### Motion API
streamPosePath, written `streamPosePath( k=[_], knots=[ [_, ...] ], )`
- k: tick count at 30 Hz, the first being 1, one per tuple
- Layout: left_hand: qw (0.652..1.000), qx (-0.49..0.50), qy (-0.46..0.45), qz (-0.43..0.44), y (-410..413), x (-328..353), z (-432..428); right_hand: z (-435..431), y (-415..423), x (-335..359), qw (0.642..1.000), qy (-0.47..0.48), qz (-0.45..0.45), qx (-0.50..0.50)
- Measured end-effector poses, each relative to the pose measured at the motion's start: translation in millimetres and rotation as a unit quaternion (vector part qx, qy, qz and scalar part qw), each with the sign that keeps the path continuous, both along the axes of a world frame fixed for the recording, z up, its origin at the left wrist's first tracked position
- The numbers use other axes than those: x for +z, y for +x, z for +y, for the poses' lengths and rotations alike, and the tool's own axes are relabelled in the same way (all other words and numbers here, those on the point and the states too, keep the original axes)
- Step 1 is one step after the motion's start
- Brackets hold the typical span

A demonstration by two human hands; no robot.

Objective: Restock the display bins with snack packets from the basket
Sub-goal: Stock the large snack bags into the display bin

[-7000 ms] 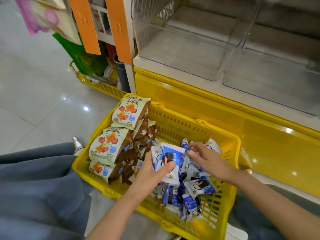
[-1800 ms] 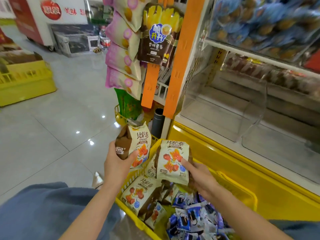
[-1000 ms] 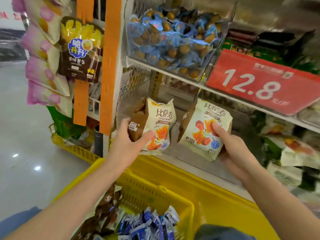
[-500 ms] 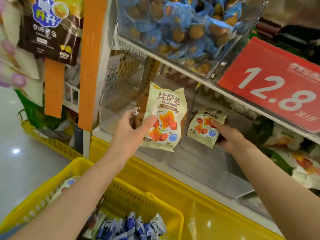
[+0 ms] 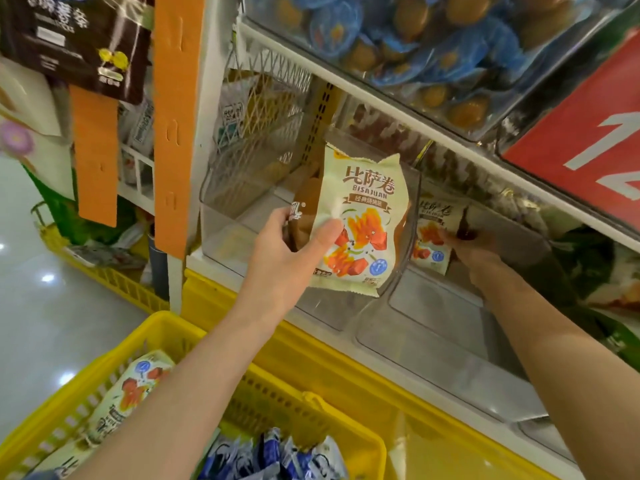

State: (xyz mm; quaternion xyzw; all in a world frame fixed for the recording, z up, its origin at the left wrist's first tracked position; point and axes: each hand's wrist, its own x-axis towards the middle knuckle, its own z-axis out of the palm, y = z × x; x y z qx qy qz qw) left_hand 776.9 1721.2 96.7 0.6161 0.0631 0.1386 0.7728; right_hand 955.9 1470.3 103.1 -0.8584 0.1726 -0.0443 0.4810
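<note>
Left hand [image 5: 287,247] and right hand [image 5: 475,247] outstretched, both gripping.

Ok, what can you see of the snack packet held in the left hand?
The snack packet is a puffy, sealed bag of glossy film, cream in front, brown down one side, crimped top and bottom. It reads BISAJUAN above orange and red snack pieces and a round blue badge. It is upright, slightly tilted, at the mouth of a clear display bin. The left hand grips its brown side, thumb on the front.

The right edge cuts off the red price sign [image 5: 547,150].
</note>
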Motion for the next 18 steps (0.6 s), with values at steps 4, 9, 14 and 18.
streamPosePath(
  k=[4, 9, 14, 18],
  knots=[
    [1.000, -0.015, 0.000, 0.004, 5, -4, -1, -1, 19, -18, 0.999, -0.040, -0.006, -0.007],
    [1.000, -0.021, 0.005, -0.004, 9, -6, -1, -4, 26, -29, 0.999, -0.037, 0.002, -0.027],
    [0.999, -0.037, 0.013, 0.001, 7, -9, -5, 12, -6, -17, 0.990, -0.142, -0.019, 0.001],
    [0.998, -0.054, 0.023, 0.006, 2, -11, -9, 38, -84, 2, 0.975, -0.073, -0.190, 0.089]
  ],
)
